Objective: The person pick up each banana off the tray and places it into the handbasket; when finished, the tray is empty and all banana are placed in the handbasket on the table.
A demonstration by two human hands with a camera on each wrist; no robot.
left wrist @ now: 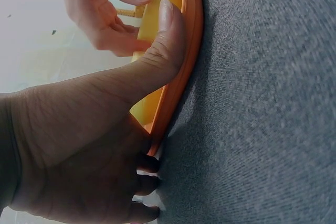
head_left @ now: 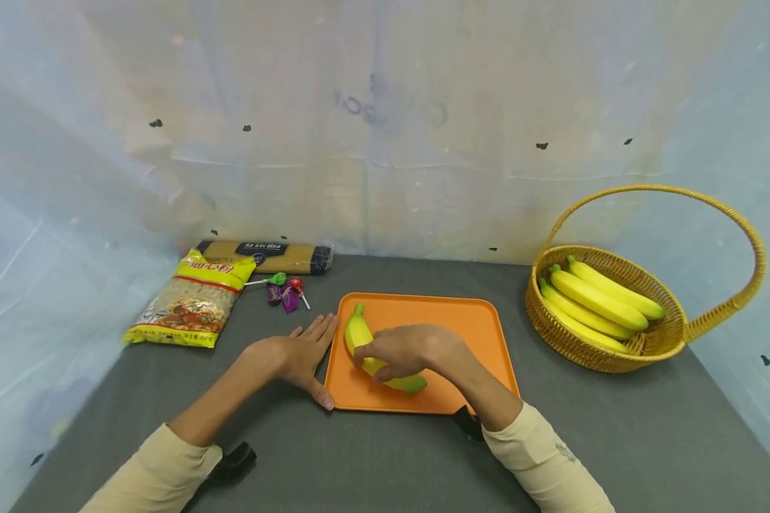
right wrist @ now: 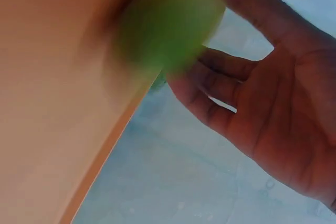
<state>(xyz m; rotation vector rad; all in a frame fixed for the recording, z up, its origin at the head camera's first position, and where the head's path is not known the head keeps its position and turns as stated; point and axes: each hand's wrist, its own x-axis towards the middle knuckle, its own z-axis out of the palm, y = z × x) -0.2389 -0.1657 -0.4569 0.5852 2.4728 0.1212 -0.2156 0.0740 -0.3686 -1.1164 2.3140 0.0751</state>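
Right hand gripping banana over tray left edge; left hand lying flat, open, bracing tray. Better lowering banana gently, keeping brace firm.

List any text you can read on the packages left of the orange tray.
Nothing reads clearly.
Long spaghetti pack: a dark label with white lettering, too blurred to quote.
Yellow snack bag: red characters on its top band, too small to read.
Lollipops: wrapper print illegible.
Tray, banana, basket: no text.
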